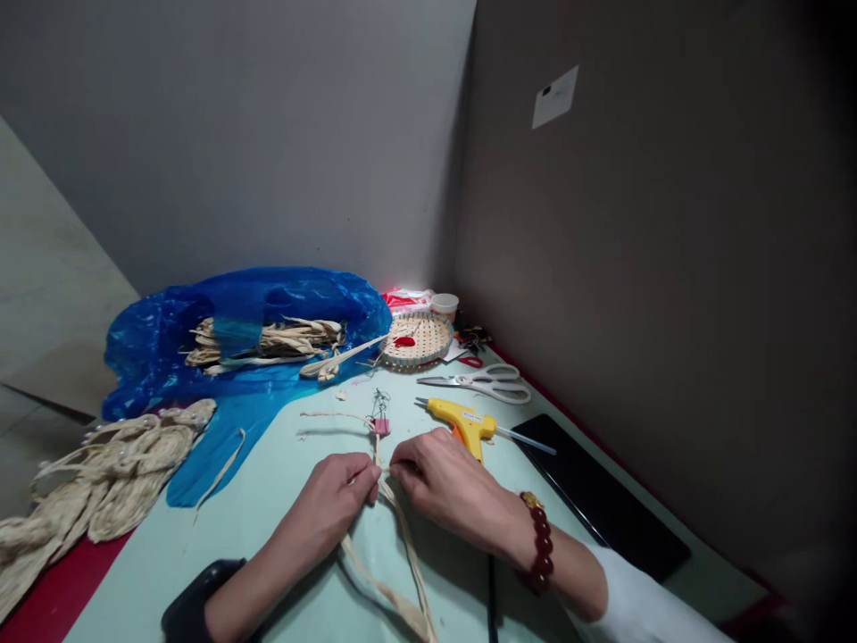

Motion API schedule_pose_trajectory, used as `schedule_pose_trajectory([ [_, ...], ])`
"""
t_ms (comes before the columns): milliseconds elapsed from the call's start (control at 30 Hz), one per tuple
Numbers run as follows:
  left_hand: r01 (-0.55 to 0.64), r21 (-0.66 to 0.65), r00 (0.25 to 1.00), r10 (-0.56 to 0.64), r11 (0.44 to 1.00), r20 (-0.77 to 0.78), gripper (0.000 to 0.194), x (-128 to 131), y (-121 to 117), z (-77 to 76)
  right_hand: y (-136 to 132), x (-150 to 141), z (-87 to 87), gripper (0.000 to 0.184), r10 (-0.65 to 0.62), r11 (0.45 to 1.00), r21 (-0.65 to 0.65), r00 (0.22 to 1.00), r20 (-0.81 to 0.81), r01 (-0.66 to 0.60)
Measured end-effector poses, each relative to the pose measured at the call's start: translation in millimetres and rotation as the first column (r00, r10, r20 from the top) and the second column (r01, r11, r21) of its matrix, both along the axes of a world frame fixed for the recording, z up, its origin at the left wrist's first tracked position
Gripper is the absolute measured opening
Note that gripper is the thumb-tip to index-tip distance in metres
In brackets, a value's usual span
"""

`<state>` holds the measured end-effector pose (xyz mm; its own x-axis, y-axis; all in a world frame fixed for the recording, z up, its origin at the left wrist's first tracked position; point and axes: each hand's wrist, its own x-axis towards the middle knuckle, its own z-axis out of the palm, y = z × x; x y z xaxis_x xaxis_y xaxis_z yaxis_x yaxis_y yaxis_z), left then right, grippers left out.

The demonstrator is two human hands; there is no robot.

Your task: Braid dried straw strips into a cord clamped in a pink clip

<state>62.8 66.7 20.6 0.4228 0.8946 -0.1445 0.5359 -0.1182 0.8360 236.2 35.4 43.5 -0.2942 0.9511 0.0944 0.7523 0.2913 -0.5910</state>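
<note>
Several pale strands of dried plant fibre (410,546) run from a pink binder clip (381,427) toward me across the table. Just below the clip, my left hand (338,496) pinches the strands between thumb and forefinger. Close beside it, my right hand (435,473) has its fingertips closed on a strand of the same fibre. The fingertips of both hands almost meet. One thin strand end sticks out to the left of the clip. The loose lengths hang down between my forearms and curl at the bottom of the view.
A yellow glue gun (469,424) lies right of the clip, with white-handled scissors (482,382) behind it. A black flat device (603,496) rests at the right. At the back are a round woven basket (428,335) and a blue plastic bag (161,330) of fibre. Braided pieces (127,482) lie left.
</note>
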Motion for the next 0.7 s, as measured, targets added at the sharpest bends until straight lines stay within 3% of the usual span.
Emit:
schedule_pose_trajectory([
  [133,-0.019,-0.039,0.999,0.020,0.999,0.039,0.031,1.9,-2.1,2.2,-13.9,-12.0,-2.6,0.021,-0.046,0.994,0.106,0.981,0.187,0.026],
  [233,-0.004,-0.149,0.992,0.023,0.989,0.125,0.033,1.2,-0.2,-2.3,-25.0,-22.4,-7.0,0.013,-0.012,0.981,0.187,0.956,0.294,-0.046],
  [300,0.013,-0.236,0.983,0.031,0.972,0.180,0.036,-0.1,0.9,-5.8,-29.4,-27.3,-10.9,0.020,0.021,0.961,0.246,0.925,0.379,-0.123],
  [367,0.028,-0.311,0.972,0.046,0.950,0.229,0.039,-1.0,0.7,-8.3,-31.2,-31.0,-16.7,0.024,0.032,0.914,0.346,0.887,0.461,-0.213],
  [433,0.041,-0.361,0.959,0.064,0.931,0.275,0.042,-1.0,-0.8,-9.5,-31.9,-35.0,-24.6,0.018,0.033,0.827,0.472,0.865,0.500,-0.305],
  [533,0.060,-0.383,0.946,0.070,0.922,0.316,0.043,0.0,-3.3,-9.7,-33.3,-41.3,-34.6,0.014,0.056,0.734,0.577,0.878,0.475,-0.359],
  [600,0.075,-0.380,0.946,0.055,0.922,0.321,0.039,-0.1,-3.7,-9.1,-34.4,-42.1,-33.7,0.013,0.120,0.756,0.536,0.884,0.451,-0.376],
  [700,0.086,-0.375,0.946,0.042,0.923,0.321,0.034,-2.7,-2.4,-6.4,-31.8,-31.4,-17.1,0.019,0.190,0.889,0.366,0.948,0.255,-0.276],
])
